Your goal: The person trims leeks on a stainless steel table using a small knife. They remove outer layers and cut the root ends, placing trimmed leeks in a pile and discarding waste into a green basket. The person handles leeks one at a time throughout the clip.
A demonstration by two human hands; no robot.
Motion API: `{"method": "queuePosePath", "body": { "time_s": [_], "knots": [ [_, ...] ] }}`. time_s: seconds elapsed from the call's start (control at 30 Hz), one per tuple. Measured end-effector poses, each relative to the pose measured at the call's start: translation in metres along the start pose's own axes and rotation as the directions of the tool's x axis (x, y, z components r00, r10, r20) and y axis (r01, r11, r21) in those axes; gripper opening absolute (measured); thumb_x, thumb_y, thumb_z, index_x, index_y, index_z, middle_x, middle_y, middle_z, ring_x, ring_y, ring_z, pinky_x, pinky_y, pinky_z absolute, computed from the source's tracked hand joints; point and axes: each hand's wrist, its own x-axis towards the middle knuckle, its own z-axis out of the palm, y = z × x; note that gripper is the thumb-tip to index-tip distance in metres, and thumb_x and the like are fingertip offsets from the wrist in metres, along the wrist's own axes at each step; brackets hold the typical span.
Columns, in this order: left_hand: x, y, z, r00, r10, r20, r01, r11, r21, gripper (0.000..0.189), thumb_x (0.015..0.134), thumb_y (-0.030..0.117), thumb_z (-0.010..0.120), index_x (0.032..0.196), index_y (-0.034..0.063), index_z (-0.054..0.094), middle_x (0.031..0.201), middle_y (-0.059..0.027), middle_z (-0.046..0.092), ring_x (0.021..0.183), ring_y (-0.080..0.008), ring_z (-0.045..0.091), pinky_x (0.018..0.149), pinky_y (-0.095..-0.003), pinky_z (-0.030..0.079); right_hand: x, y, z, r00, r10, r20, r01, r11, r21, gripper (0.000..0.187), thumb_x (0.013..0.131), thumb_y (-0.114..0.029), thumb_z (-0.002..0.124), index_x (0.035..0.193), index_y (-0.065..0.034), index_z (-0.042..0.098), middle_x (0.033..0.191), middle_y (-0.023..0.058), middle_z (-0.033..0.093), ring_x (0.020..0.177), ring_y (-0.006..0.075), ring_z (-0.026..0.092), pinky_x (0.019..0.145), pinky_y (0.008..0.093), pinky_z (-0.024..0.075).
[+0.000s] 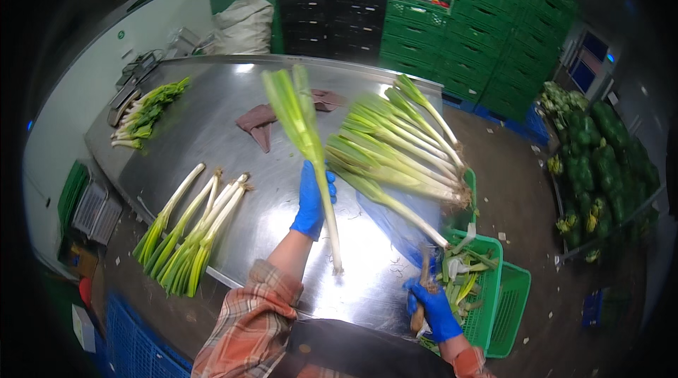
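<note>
My left hand (313,200), in a blue glove, grips a leek (307,139) by its pale shank, leafy end away from me and root end toward me. My right hand (434,306), also gloved, is shut on a brown wooden-handled tool (418,318) beside a green crate (490,293) of leek trimmings (463,285). Whether the tool is a knife I cannot tell. A pile of leeks (402,161) lies to the right, roots toward the table's right edge. More leeks (185,240) lie on the left with their leaves over the near edge.
The steel table (212,108) bears a brownish cloth (258,122), a blue plastic sheet (394,224), and a bunch of leafy vegetables (153,113) beside a scale (124,102). Green crates (476,44) are stacked behind. Bagged dark-green vegetables (604,166) stand at right. A blue pallet (137,335) lies near left.
</note>
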Motion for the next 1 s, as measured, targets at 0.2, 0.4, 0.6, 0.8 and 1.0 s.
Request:
{"method": "queuePosePath", "body": {
  "time_s": [0.2,0.4,0.6,0.8,1.0],
  "knots": [
    [-0.051,-0.042,0.057,0.985,-0.040,0.165,0.061,0.990,-0.125,0.026,0.086,0.032,0.055,0.098,0.0100,0.048,0.077,-0.0044,0.051,0.068,-0.0161,0.053,0.063,-0.0311,0.047,0.070,-0.045,0.050,0.927,-0.359,-0.106,0.341,0.927,-0.157,0.024,0.082,-0.014,0.062,0.100,0.0004,0.057,0.090,0.0036,0.059,0.076,0.0091,0.055,0.066,0.0208,0.0446],
    [-0.073,-0.063,0.078,0.982,-0.083,0.172,0.126,0.958,-0.257,0.036,0.086,0.016,0.054,0.118,0.0053,0.043,0.103,-0.0076,0.054,0.092,-0.0175,0.054,0.079,-0.0292,0.047,0.100,-0.051,0.078,0.823,-0.559,-0.101,0.496,0.794,-0.351,0.026,0.083,-0.017,0.062,0.102,-0.0006,0.054,0.088,0.0052,0.060,0.077,0.0099,0.056,0.068,0.0229,0.0451],
    [-0.077,-0.071,0.071,0.970,-0.138,0.199,0.196,0.930,-0.311,0.026,0.087,0.020,0.054,0.108,0.0043,0.051,0.103,-0.0088,0.056,0.094,-0.0186,0.055,0.086,-0.0318,0.045,0.103,-0.044,0.073,0.616,-0.787,-0.033,0.526,0.442,-0.727,0.020,0.082,-0.020,0.061,0.092,-0.0035,0.058,0.075,0.0117,0.057,0.066,0.0216,0.060,0.059,0.0315,0.0462],
    [-0.075,-0.080,0.067,0.930,-0.280,0.238,0.357,0.840,-0.409,0.027,0.089,0.024,0.051,0.108,0.0041,0.053,0.100,-0.0114,0.059,0.096,-0.0215,0.055,0.089,-0.0342,0.043,0.112,-0.033,0.066,0.691,-0.661,-0.294,0.604,0.750,-0.268,0.020,0.086,-0.018,0.056,0.082,0.0012,0.057,0.062,0.0085,0.056,0.058,0.0132,0.053,0.053,0.0304,0.0421],
    [-0.069,-0.074,0.066,0.952,-0.175,0.249,0.240,0.935,-0.260,0.028,0.089,0.023,0.051,0.109,0.0041,0.051,0.096,-0.0097,0.059,0.090,-0.0203,0.055,0.089,-0.0335,0.042,0.103,-0.053,0.064,0.693,-0.660,-0.289,0.531,0.739,-0.414,0.023,0.088,-0.020,0.054,0.076,0.0004,0.056,0.065,0.0037,0.055,0.060,0.0091,0.050,0.053,0.0262,0.0402]
  ]
}}
